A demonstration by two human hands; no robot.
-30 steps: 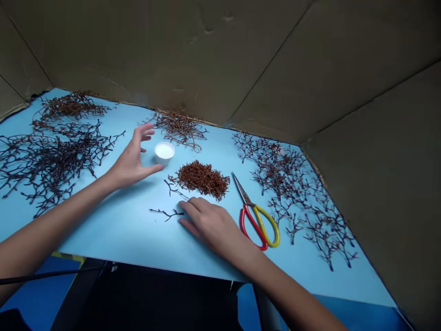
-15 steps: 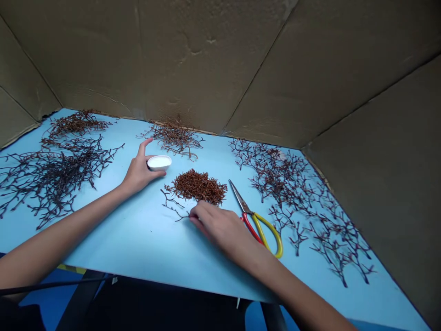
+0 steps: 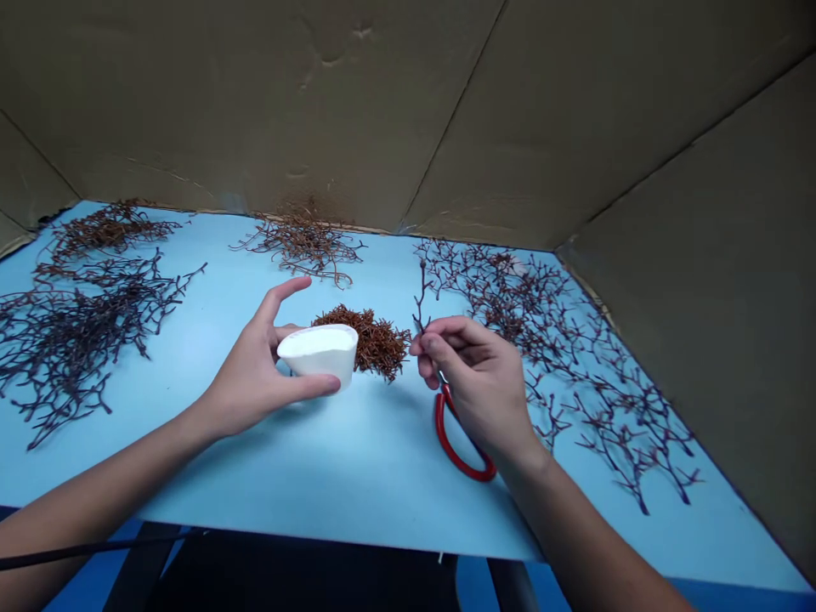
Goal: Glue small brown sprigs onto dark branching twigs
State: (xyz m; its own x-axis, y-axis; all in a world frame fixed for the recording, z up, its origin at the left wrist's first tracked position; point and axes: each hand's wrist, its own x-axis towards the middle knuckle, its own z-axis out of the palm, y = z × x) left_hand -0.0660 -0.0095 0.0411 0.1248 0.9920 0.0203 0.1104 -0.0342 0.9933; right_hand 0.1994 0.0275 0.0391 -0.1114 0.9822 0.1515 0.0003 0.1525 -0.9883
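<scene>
Two hands full: the left hand (image 3: 252,361) cradles a white cup (image 3: 317,355), the right hand (image 3: 475,378) pinches a dark twig (image 3: 421,293).
The cup sits tilted in the curled fingers and thumb, just in front of a brown twig pile (image 3: 382,344). The twig stands upright, held near its base between thumb and fingertips, above the red handle of the scissors (image 3: 456,446). Dark branches (image 3: 612,416) spread across the blue board (image 3: 319,476), backed by cardboard walls (image 3: 408,110).
</scene>
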